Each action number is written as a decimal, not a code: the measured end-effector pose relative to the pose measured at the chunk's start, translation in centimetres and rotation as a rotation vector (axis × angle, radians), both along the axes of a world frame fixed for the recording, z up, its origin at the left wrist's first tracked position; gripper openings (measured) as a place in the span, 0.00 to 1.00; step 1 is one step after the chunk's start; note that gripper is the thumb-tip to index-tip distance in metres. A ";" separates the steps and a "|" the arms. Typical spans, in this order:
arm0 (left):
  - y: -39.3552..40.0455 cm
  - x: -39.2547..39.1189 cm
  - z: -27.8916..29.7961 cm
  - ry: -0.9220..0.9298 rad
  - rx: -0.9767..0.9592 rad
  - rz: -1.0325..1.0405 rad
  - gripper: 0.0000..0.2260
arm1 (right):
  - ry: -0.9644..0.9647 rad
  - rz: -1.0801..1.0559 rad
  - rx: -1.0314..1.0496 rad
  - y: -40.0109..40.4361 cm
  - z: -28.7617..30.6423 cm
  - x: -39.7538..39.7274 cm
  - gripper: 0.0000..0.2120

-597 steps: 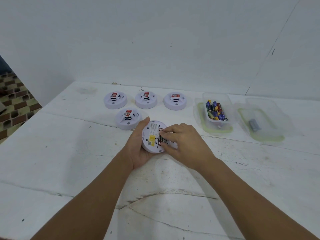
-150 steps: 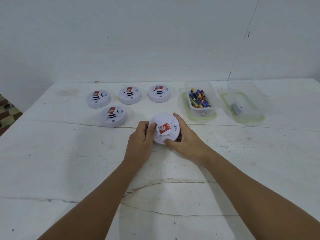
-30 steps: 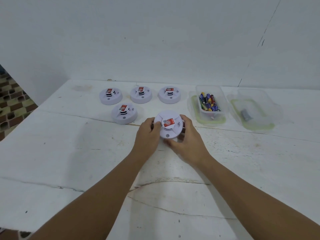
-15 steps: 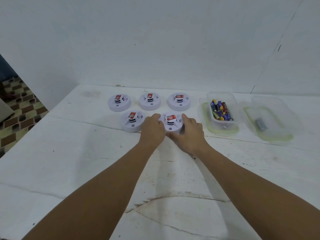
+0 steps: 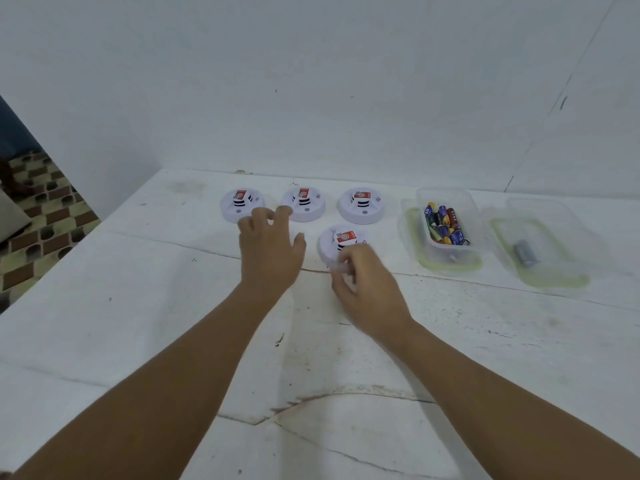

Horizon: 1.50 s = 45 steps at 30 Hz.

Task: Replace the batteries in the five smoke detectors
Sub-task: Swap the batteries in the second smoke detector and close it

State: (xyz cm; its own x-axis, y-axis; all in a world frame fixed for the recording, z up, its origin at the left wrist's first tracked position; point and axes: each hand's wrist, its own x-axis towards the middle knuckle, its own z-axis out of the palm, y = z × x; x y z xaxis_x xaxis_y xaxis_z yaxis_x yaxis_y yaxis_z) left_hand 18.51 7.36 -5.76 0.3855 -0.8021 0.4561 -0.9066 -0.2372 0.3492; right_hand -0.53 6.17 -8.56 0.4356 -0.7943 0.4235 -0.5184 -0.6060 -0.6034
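White detectors, red labels

We find no legible wording. Each visible smoke detector carries a red-and-white sticker with a round emblem, print too small to read: back-left detector, back-middle detector, back-right detector, front detector. Beside the stickers we note a small sound-wave sign moulded or printed on the housings. The batteries in the clear container bear coloured wrappers with blurred, unreadable brand marks.
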 end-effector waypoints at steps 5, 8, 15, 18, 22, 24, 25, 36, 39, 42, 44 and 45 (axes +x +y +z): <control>0.0 4.0 -0.2 0.220 0.450 -0.013 0.29 | 0.175 0.143 0.074 0.5 -0.2 1.5 0.06; 1.0 4.3 0.1 0.293 0.387 -0.064 0.26 | 0.196 0.137 0.143 0.0 0.1 1.8 0.08; 4.2 2.4 2.3 1.320 0.013 -0.061 0.22 | -0.154 0.095 0.374 1.4 2.2 3.2 0.12; 6.0 2.0 2.6 1.839 -0.053 -0.176 0.23 | -0.287 0.135 0.427 1.9 3.6 4.3 0.16; 7.8 1.2 3.0 2.040 -0.019 -0.287 0.25 | -0.301 0.184 0.424 2.3 4.6 5.2 0.22; 8.4 0.6 3.3 2.054 -0.005 -0.340 0.24 | -0.301 0.191 0.401 2.6 4.5 5.1 0.23; 8.6 0.3 3.4 2.048 0.000 -0.360 0.24 | -0.304 0.192 0.396 2.7 4.5 5.0 0.23; 8.1 -2.0 3.0 1.947 -0.010 -0.390 0.30 | -0.345 0.159 0.418 3.3 4.8 3.3 0.27; 7.5 -2.8 2.9 1.936 -0.014 -0.366 0.31 | -0.370 0.153 0.441 3.1 5.0 2.7 0.26; 7.3 -3.3 2.8 1.943 0.010 -0.361 0.30 | -0.300 0.187 0.340 3.0 5.2 1.9 0.27; 7.4 -3.7 2.9 1.952 0.024 -0.363 0.31 | -0.242 0.225 0.274 2.8 5.3 1.3 0.29; 7.4 -3.9 2.9 1.949 0.032 -0.354 0.31 | -0.230 0.235 0.267 2.7 5.3 1.0 0.29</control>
